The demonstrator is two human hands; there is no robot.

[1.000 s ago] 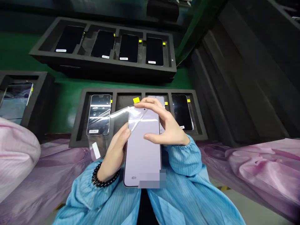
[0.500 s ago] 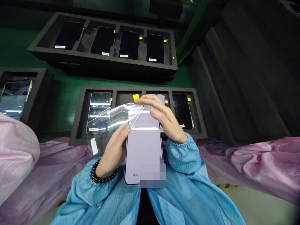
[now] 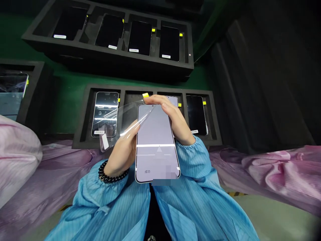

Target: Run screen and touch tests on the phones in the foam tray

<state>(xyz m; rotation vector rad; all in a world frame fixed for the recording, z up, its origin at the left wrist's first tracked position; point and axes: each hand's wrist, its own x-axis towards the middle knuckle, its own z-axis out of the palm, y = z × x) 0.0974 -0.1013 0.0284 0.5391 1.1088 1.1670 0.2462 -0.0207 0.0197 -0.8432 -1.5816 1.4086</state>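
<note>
A light-coloured smartphone (image 3: 156, 137) is tilted up before me, its pale lit screen facing me. My left hand (image 3: 122, 150), with a black coiled band at the wrist, grips its left side. Over the upper-left corner, a clear protective film (image 3: 126, 115) spreads leftward, mostly off the screen, with a white label (image 3: 104, 142) at its lower end. My right hand (image 3: 177, 117) is bent over the phone's upper-right corner. Its fingertips are at the film's yellow tab (image 3: 145, 95), apparently pinching it; the exact contact is hidden.
Behind the phone lies a black foam tray (image 3: 81, 125) with several phones in compartments. Another foam tray (image 3: 112, 57) with phones stands farther back on the green surface (image 3: 67, 113). A third tray (image 3: 36, 80) is at left. Pink-sleeved people (image 3: 20, 150) sit close on both sides.
The phone has tipped, its lower end rising in view. The film's labelled end has shifted slightly right and up. Both hands keep much the same hold.
</note>
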